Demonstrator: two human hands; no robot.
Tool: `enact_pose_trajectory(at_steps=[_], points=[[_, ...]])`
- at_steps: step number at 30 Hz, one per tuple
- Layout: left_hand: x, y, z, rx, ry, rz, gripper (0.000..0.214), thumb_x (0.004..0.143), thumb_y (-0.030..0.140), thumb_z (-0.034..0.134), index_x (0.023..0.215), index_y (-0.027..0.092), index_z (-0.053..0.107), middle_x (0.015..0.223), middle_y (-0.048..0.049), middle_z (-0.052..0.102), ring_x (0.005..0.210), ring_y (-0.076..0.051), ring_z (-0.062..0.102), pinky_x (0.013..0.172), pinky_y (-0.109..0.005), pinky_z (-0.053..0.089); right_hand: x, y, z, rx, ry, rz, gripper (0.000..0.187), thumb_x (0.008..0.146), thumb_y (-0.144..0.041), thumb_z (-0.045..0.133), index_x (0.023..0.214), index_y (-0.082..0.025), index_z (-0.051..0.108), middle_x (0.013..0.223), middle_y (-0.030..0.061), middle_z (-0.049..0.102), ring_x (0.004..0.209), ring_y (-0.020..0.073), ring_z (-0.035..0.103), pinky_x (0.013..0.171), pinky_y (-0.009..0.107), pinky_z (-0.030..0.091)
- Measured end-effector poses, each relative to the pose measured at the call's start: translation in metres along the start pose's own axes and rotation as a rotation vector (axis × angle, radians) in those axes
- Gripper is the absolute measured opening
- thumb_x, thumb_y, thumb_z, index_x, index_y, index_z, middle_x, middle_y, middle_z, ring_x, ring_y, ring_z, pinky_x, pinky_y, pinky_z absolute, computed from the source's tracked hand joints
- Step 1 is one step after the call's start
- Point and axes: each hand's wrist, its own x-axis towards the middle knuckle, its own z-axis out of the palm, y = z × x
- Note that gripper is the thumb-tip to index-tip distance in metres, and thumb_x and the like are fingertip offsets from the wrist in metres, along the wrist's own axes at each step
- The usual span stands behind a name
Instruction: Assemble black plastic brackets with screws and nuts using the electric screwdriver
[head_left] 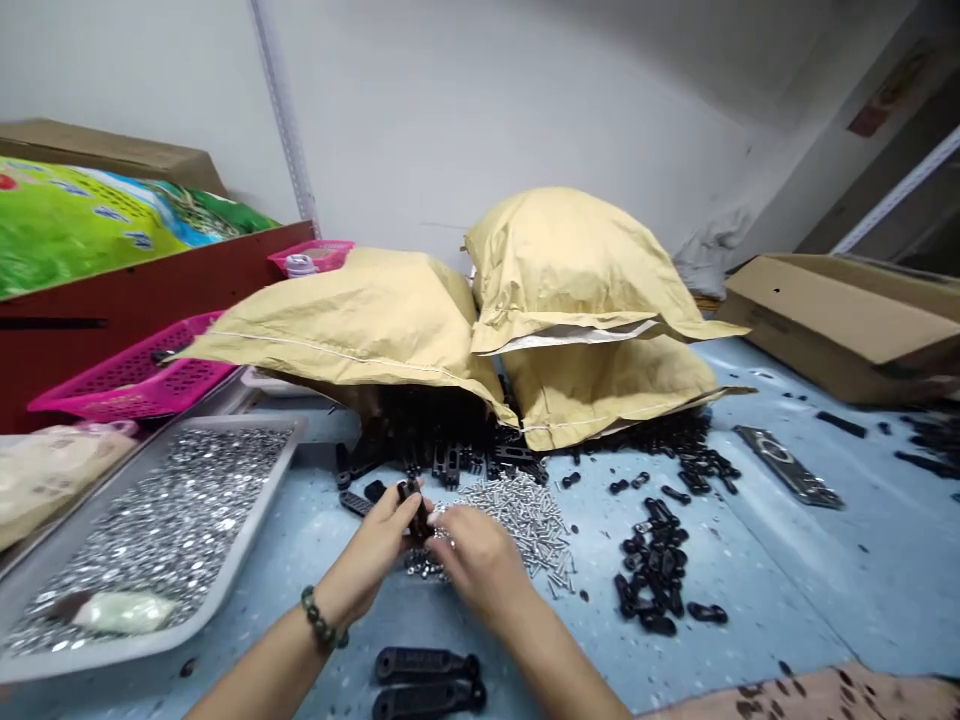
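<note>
Your left hand [381, 548] grips a glossy black part [417, 515] beside heaped slim metallic screws [536, 520], its outline mostly covered, while your right hand [481, 552] curls against it, its grip indeterminable.

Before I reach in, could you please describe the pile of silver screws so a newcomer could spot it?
On the blue tabletop, find the tan sacks. The pile of silver screws lies in front of them, partly behind the right hand. Its pieces are long and thin, unlike the black links to its right or the flat shiny bits in the pale tray at left.
</note>
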Motion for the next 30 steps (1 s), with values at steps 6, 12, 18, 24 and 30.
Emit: enact_pose_trajectory(at_steps=[6,12,18,24,30], points=[[0.002,-0.009,0.025,0.108,-0.181,-0.011,0.018,0.087,0.037,0.046,0.091,0.020,0.045,0.069,0.0053,0.046,0.057,-0.010,0.045,0.055,-0.023,0.039,-0.007,0.109,-0.074,-0.085,0.225,0.367,0.021,0.087,-0.019,0.045,0.087,-0.017,0.065,0.089,0.0125,0.063,0.084,0.0253,0.059,0.080,0.043,0.047],[-0.014,-0.006,0.025,0.413,-0.300,0.088,0.025,0.091,0.043,0.042,0.101,0.021,0.044,0.070,0.0036,0.050,0.062,-0.015,0.049,0.054,-0.026,0.041,-0.019,0.051,-0.049,0.261,0.116,0.369,0.025,0.089,-0.035,0.050,0.105,-0.019,0.060,0.089,0.0063,0.067,0.073,0.0183,0.065,0.069,0.033,0.055],[-0.026,0.003,0.027,0.630,-0.271,0.391,0.020,0.092,0.038,0.046,0.101,0.021,0.051,0.098,-0.0026,0.061,0.089,-0.019,0.056,0.076,-0.031,0.042,-0.024,-0.020,-0.028,0.755,0.060,0.277,0.017,0.084,-0.025,0.059,0.099,-0.021,0.065,0.094,0.0057,0.067,0.085,0.0185,0.064,0.076,0.031,0.053],[-0.034,0.004,0.023,0.871,-0.227,0.478,0.024,0.094,0.036,0.039,0.083,0.020,0.053,0.077,-0.0018,0.060,0.070,-0.018,0.055,0.063,-0.029,0.039,-0.038,-0.012,-0.030,0.625,0.053,0.290,0.018,0.086,-0.027,0.058,0.103,-0.022,0.063,0.092,0.0046,0.065,0.080,0.0178,0.062,0.072,0.029,0.052],[-0.030,-0.007,0.016,0.853,-0.306,0.287,0.017,0.091,0.035,0.045,0.085,0.021,0.051,0.078,0.0005,0.060,0.073,-0.019,0.056,0.066,-0.030,0.040,-0.082,-0.003,-0.024,0.055,-0.107,0.300,0.009,0.088,-0.019,0.051,0.086,-0.022,0.059,0.085,0.0050,0.061,0.082,0.0229,0.058,0.071,0.036,0.048]])
